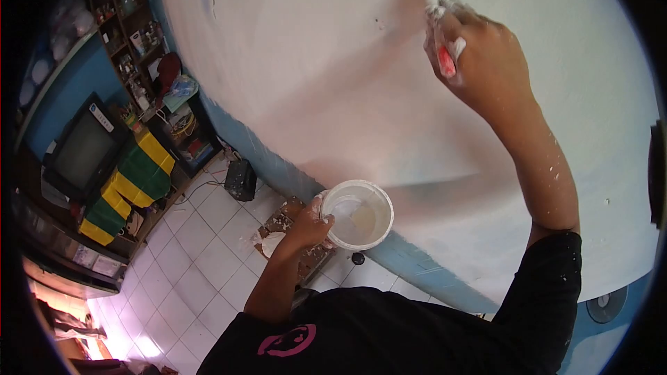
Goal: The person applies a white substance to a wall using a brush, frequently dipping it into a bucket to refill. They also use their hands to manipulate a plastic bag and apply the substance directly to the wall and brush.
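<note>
The right hand grips the white-headed, red-handled brush, its long axis slanting up-left across the whitish wall; the left hand, lower, clasps the round white plastic tub.

My one view, worn on the head
I look from above, forward and down, at the near wall; the tiled floor lies farther.

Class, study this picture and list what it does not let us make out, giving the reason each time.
All in the head view:
- Tool: its middle, covered by the right hand.
- Tub: its underside, turned away from the camera.
- Left hand: some fingers, hidden by the tub.
- Bottles: labels too small to read.
- Dark object: lost at the right edge.
</note>
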{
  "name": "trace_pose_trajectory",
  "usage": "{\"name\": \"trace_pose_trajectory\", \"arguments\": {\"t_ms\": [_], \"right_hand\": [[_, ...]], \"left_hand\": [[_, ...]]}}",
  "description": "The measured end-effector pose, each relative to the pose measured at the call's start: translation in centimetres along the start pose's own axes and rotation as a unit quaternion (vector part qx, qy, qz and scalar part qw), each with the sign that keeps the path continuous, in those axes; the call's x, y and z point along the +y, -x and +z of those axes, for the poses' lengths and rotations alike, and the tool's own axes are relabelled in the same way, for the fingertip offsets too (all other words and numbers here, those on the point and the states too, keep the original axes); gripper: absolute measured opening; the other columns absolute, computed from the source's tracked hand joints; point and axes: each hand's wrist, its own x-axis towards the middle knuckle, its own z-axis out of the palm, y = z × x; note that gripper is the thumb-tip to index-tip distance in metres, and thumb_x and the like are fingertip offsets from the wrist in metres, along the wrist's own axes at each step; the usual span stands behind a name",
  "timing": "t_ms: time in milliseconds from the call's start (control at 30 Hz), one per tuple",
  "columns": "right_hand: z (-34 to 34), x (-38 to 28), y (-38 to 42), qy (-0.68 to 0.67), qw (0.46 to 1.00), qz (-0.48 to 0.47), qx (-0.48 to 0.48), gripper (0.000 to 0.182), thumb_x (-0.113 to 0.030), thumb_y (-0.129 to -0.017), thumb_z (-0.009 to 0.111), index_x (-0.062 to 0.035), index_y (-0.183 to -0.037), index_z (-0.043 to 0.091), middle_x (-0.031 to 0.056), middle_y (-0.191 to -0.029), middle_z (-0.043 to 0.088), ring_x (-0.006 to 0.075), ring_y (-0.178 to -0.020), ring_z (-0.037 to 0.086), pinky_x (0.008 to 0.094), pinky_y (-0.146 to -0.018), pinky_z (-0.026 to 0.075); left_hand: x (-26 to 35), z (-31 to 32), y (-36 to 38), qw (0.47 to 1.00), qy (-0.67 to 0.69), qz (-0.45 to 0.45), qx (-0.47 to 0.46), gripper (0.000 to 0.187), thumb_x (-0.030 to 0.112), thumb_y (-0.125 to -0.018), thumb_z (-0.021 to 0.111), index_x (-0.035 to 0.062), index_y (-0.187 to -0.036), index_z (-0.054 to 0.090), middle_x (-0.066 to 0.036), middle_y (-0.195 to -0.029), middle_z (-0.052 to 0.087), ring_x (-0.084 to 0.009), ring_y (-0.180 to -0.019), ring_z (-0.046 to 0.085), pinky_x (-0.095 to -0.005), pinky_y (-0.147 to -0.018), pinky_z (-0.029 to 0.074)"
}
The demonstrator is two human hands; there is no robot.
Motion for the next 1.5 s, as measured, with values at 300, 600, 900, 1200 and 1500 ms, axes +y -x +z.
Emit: {"name": "trace_pose_trajectory", "arguments": {"t_ms": [300, 600, 900, 1200, 1500], "right_hand": [[10.0, -11.0, 7.6, 0.048, 0.955, -0.126, -0.265, 0.047, -0.031, -0.068, 0.066, 0.0065, -0.096, 0.058, 0.0368, -0.115, 0.048, 0.0467, -0.108, 0.05, 0.0471, -0.086, 0.047], [2.9, -9.7, -0.9, -0.088, 0.966, -0.018, -0.241, 0.047, -0.014, -0.068, 0.065, -0.0089, -0.113, 0.055, 0.0202, -0.121, 0.051, 0.0282, -0.105, 0.057, 0.0366, -0.076, 0.051], [7.8, -11.9, 0.5, 0.084, 0.964, -0.01, -0.251, 0.028, -0.009, -0.075, 0.059, -0.005, -0.102, 0.058, 0.0198, -0.119, 0.053, 0.0297, -0.107, 0.056, 0.0347, -0.074, 0.053], [6.1, -20.7, -1.4, -0.624, 0.715, 0.0, -0.314, 0.032, -0.005, -0.061, 0.06, -0.0093, -0.092, 0.064, 0.0123, -0.087, 0.065, 0.0303, -0.07, 0.062, 0.0376, -0.065, 0.052], [14.0, -33.2, 1.3, -0.4, 0.815, 0.097, -0.409, 0.022, -0.018, -0.068, 0.061, -0.0062, -0.087, 0.064, 0.0166, -0.076, 0.063, 0.0345, -0.067, 0.061, 0.0404, -0.065, 0.051]], "left_hand": [[1.9, -4.5, 2.4, 0.975, 0.148, -0.165, 0.001, 0.052, -0.001, -0.079, 0.049, -0.0002, -0.129, 0.034, -0.016, -0.115, 0.051, -0.0238, -0.105, 0.054, -0.0335, -0.089, 0.044], [-4.5, -8.3, -0.3, 0.989, 0.1, -0.099, -0.048, 0.055, 0.007, -0.079, 0.052, -0.0018, -0.13, 0.032, -0.02, -0.118, 0.05, -0.0285, -0.108, 0.053, -0.0353, -0.09, 0.042], [-2.9, -13.2, -1.7, 0.966, 0.185, -0.169, -0.064, 0.059, 0.005, -0.082, 0.05, -0.0001, -0.134, 0.025, -0.021, -0.117, 0.049, -0.0225, -0.087, 0.061, -0.0265, -0.049, 0.055], [-8.0, -17.5, -1.6, 0.998, 0.047, 0.027, -0.019, 0.057, 0.005, -0.079, 0.051, -0.0037, -0.131, 0.028, -0.022, -0.107, 0.055, -0.0244, -0.084, 0.062, -0.0309, -0.056, 0.054], [-3.9, -21.9, 0.9, 0.997, -0.023, -0.069, -0.021, 0.056, 0.006, -0.077, 0.052, -0.0037, -0.129, 0.033, -0.024, -0.105, 0.058, -0.0333, -0.097, 0.059, -0.0367, -0.085, 0.045]]}}
